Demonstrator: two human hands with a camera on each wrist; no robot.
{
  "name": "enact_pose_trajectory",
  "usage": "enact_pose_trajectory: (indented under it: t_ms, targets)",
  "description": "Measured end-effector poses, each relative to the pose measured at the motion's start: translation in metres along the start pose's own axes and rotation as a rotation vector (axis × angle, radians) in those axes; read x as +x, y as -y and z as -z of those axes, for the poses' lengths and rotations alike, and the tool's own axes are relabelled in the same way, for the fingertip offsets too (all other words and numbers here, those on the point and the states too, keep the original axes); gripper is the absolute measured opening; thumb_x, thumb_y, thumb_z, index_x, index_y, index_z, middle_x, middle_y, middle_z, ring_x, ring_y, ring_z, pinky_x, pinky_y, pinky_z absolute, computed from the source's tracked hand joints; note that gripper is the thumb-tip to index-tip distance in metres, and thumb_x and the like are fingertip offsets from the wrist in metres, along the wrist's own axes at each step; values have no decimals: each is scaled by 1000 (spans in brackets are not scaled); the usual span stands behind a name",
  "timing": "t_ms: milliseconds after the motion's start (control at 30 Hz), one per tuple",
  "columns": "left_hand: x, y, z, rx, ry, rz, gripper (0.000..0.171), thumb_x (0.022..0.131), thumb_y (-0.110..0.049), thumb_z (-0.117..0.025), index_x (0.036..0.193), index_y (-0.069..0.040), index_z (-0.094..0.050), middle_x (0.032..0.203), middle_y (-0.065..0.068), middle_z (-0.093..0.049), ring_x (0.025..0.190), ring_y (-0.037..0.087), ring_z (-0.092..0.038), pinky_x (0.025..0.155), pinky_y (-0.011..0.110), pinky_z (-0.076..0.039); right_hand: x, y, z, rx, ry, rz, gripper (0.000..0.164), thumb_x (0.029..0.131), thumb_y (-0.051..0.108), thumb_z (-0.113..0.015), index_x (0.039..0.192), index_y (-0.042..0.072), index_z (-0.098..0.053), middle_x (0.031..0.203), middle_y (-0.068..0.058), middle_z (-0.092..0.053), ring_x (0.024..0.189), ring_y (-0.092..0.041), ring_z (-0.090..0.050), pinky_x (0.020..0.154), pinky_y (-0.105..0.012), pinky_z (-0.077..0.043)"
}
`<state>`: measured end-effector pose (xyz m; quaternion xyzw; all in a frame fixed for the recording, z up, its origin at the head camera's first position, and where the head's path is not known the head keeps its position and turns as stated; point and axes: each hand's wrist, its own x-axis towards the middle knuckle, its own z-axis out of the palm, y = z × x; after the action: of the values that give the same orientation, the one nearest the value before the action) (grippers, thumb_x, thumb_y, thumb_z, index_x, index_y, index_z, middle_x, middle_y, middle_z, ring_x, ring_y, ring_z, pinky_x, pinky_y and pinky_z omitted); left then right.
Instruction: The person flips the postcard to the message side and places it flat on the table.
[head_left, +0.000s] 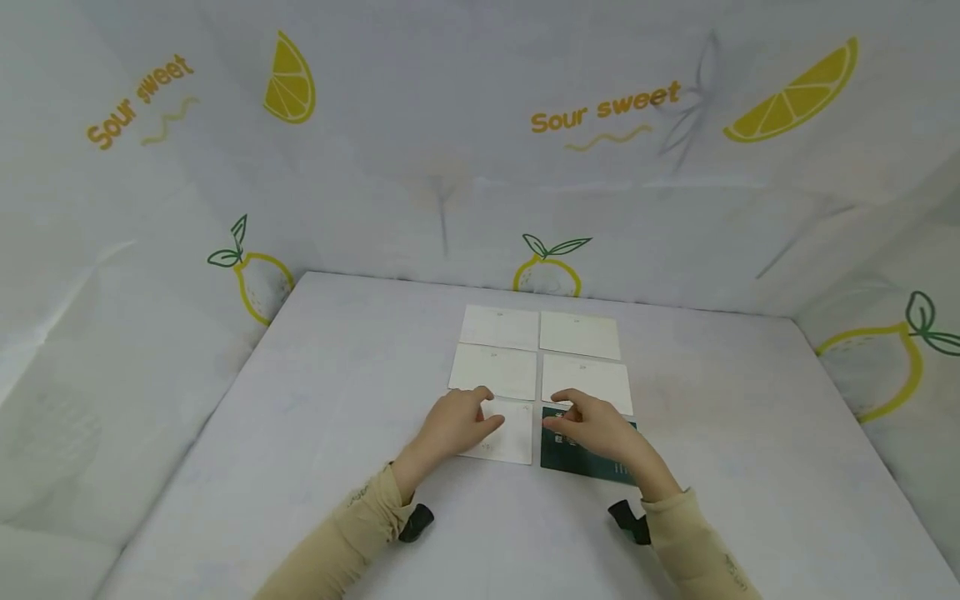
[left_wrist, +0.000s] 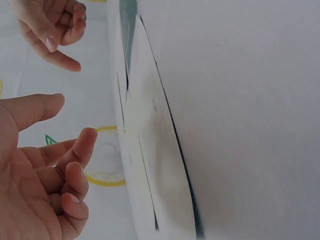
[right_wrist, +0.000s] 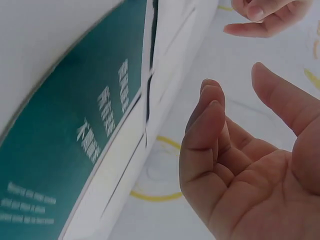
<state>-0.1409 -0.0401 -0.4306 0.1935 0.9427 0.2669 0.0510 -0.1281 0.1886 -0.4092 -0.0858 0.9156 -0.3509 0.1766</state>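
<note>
Several cards lie flat in two columns of three rows. The front right card is dark green with white print; the front left card is white with faint small marks. My left hand hovers over the front left card, its fingers loosely bent and holding nothing, as the left wrist view confirms. Over the green card hangs my right hand, thumb and fingers apart and nothing between them. Part of each front card is hidden beneath a hand in the head view. In the right wrist view, white characters show on the green card.
Behind lie white cards: the middle left, middle right, back left and back right. Black objects sit by both sleeves. A white cloth wall with lemon prints encloses the white table.
</note>
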Motion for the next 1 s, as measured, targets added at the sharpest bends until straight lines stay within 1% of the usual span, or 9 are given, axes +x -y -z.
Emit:
enact_pose_trajectory:
  t_ms: [200,300,400,500,633,700,800,867,1000]
  targets:
    - [6,-29,-14,-37,42,-33,45,87,-35,-62,122,-6,-56,76,0,-67,63,10,-57,55,19,-40,-16,-13,14,-7,-35,-38,57,89,36,-60,132,1,-46,80,-8,-61,69,-16,-55,60,-28,-44]
    - [5,-41,-23,-17,62,-32,49,87,-38,-63,125,-8,-54,78,-3,-68,71,12,-58,65,23,-37,-25,-22,18,-15,-49,-63,59,89,36,-60,132,-1,-45,84,-9,-63,72,-15,-57,61,-29,-47]
    - [4,-49,-33,1,75,-28,52,85,-40,-63,125,-8,-53,78,-4,-68,74,14,-56,69,28,-32,-33,-33,21,2,-52,-100,64,89,36,-60,135,-4,-39,91,-12,-64,74,-16,-58,64,-31,-50]
    - [3,-53,-44,-8,80,-18,55,84,-40,-65,126,-7,-53,81,-2,-67,76,15,-53,68,29,-28,-41,-44,24,23,-48,-149,71,90,39,-58,139,-5,-31,101,-18,-63,79,-19,-62,68,-36,-52]
    - [3,-54,-52,-43,91,3,59,83,-41,-66,128,-6,-52,88,3,-67,80,19,-53,69,31,-28,-50,-56,25,40,-48,-228,78,91,44,-54,142,-5,-22,122,-31,-54,95,-33,-65,78,-48,-52]
    - [3,-55,-54,-60,106,8,61,82,-41,-66,129,-6,-51,91,6,-68,82,21,-53,70,33,-28,-53,-59,25,42,-51,-265,79,91,46,-52,143,-5,-21,130,-34,-47,108,-42,-59,82,-54,-49]
    - [2,-55,-54,-82,132,19,61,82,-41,-66,130,-6,-51,99,9,-68,86,23,-54,72,34,-28,-55,-62,23,31,-61,-301,81,91,49,-50,142,-6,-21,134,-36,-41,118,-51,-46,84,-59,-46]
    - [1,-55,-54,-102,146,22,61,83,-41,-66,130,-6,-51,105,10,-68,90,24,-54,73,34,-28,-55,-63,20,39,-66,-317,83,91,51,-50,142,-6,-20,136,-37,-38,123,-53,-40,87,-62,-44]
    - [-1,-55,-53,-141,168,25,61,83,-42,-64,131,-6,-50,112,11,-66,96,27,-55,75,34,-29,-56,-66,14,74,-83,-338,86,90,53,-50,143,-6,-17,138,-36,-35,126,-52,-36,91,-64,-41]
